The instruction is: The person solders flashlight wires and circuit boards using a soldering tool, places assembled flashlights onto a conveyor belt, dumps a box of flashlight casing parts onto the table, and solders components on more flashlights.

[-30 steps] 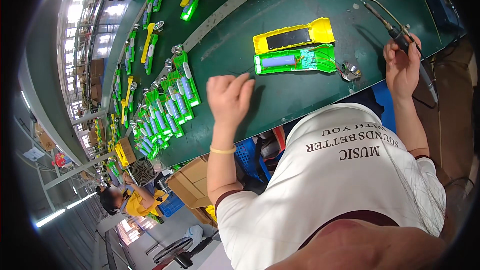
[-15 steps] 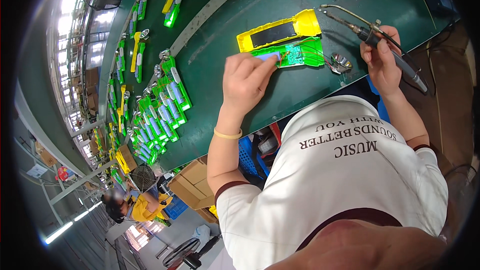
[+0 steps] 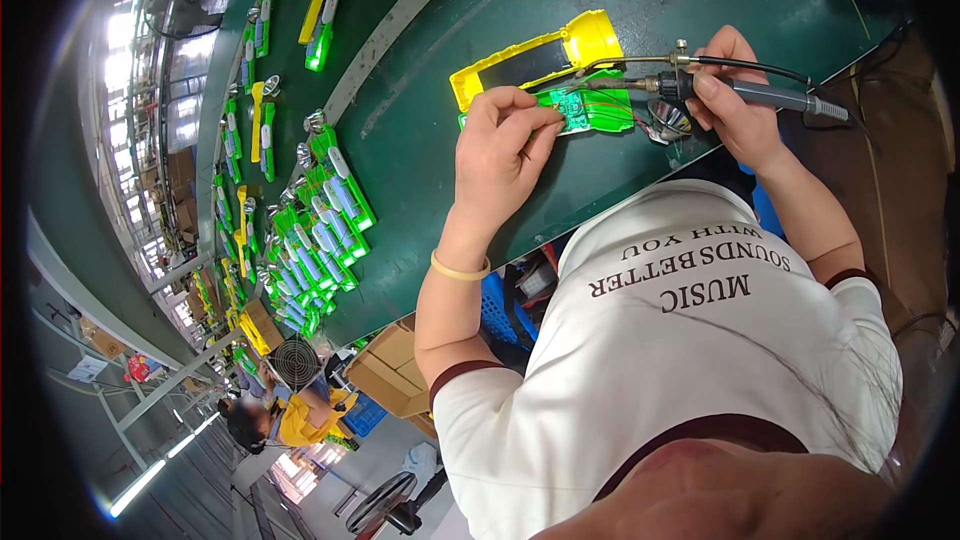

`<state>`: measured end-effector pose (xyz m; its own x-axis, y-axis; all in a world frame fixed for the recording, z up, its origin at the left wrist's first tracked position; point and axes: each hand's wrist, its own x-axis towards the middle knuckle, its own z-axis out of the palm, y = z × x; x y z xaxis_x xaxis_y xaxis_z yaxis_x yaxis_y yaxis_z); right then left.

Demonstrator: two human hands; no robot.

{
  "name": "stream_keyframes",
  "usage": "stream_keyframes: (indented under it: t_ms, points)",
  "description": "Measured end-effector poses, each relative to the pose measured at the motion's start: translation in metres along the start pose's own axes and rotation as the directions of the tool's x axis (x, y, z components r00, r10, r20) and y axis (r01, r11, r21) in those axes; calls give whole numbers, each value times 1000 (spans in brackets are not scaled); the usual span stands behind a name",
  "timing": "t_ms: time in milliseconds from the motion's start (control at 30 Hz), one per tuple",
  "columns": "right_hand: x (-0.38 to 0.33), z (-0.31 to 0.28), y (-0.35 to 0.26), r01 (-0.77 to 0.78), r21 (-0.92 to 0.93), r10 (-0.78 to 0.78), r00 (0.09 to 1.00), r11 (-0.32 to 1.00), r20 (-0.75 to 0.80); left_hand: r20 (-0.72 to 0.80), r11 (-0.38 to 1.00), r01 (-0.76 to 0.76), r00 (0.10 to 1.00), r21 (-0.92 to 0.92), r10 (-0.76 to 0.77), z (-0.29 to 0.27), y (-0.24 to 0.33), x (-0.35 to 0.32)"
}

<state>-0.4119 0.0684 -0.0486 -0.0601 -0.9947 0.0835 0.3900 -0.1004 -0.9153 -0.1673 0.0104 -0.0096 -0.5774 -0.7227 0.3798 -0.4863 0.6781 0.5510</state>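
Observation:
On the bench lies a green flashlight shell half (image 3: 612, 112) with a small circuit board (image 3: 571, 108) and thin red and dark wires inside. My left hand (image 3: 497, 155) bends over its left part, thumb and fingers pinched at the board's edge; what they pinch is hidden. From the right, my right hand (image 3: 738, 118) grips a soldering iron (image 3: 765, 93) with a thin metal solder-feed tube (image 3: 640, 60) along it. The iron's tip is above the board; whether it touches is unclear. A yellow shell half (image 3: 595, 38) lies just behind. The round silvery reflector (image 3: 668, 122) sits beneath the iron.
Left on the green bench (image 3: 420, 160) sits a dense pile of green flashlight halves (image 3: 318, 230) with blue batteries. Beyond a pale strip (image 3: 385, 30), more flashlight parts (image 3: 322, 15) lie in rows. A cardboard box (image 3: 388, 370), a fan (image 3: 385, 505) and a person in yellow (image 3: 305, 418) are lower left.
My right hand has brought the soldering iron left and levelled it over the board. My left fingers have shifted to a pinch by the board, and the blue battery is now covered.

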Motion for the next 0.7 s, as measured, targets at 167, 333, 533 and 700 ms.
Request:
stream_keyframes:
  t_ms: [167, 333, 533, 700]
  points:
    - [-2, -1, -4, -22, -57, 25, 997, 998, 68, -5, 990, 116, 993, -86, -117, 1, 5, 4]
    - [-2, -4, -7, -11, -197, 28, 996, 980, 83, 12, 992, -109, 994, 61, 109, 1, -2, 4]
    - [-2, -6, -6, 39, -345, -4, 995, 938, 102, 26, 986, -137, 990, 91, 136, 3, -1, 6]
    - [-1, -6, -6, 43, -398, 4, 993, 917, 116, 31, 985, -143, 990, 101, 141, 2, 0, 7]
